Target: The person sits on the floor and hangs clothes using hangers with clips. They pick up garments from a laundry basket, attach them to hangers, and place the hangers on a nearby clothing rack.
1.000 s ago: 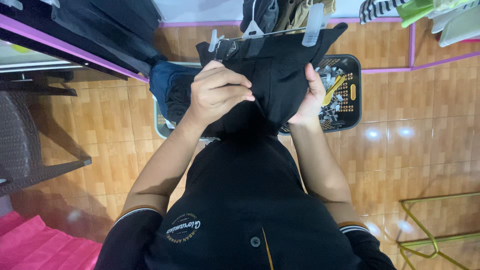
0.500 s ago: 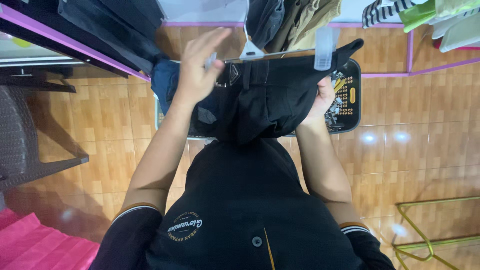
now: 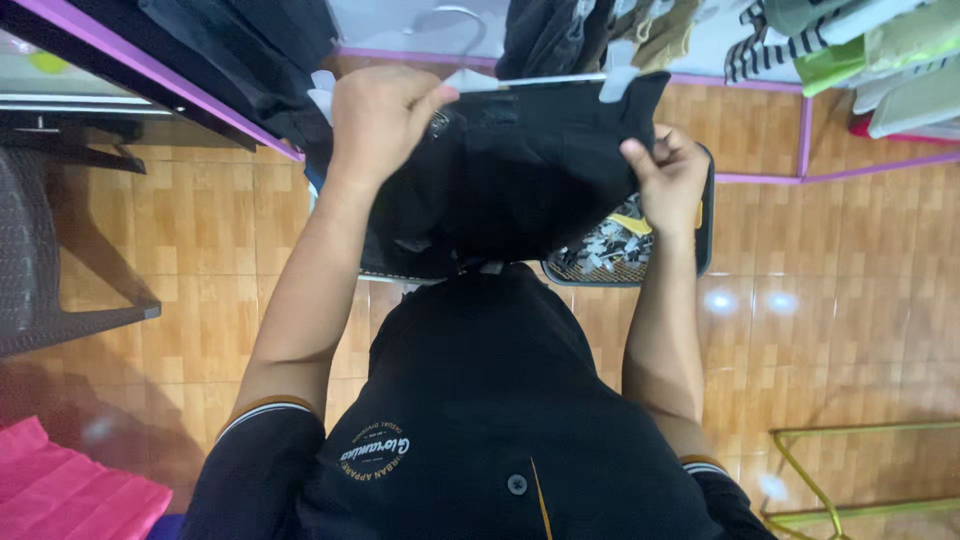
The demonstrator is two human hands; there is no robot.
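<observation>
Black trousers (image 3: 520,170) on a clip hanger (image 3: 540,82) now hang flat above the basket (image 3: 690,262); the left hand (image 3: 385,115), open a moment ago, pinches the hanger again, the right hand (image 3: 668,180) grips the hem.

Matt black cloth garment (image 3: 530,170); white plastic clip hanger (image 3: 560,82); glossy wood-look floor (image 3: 820,280)
</observation>
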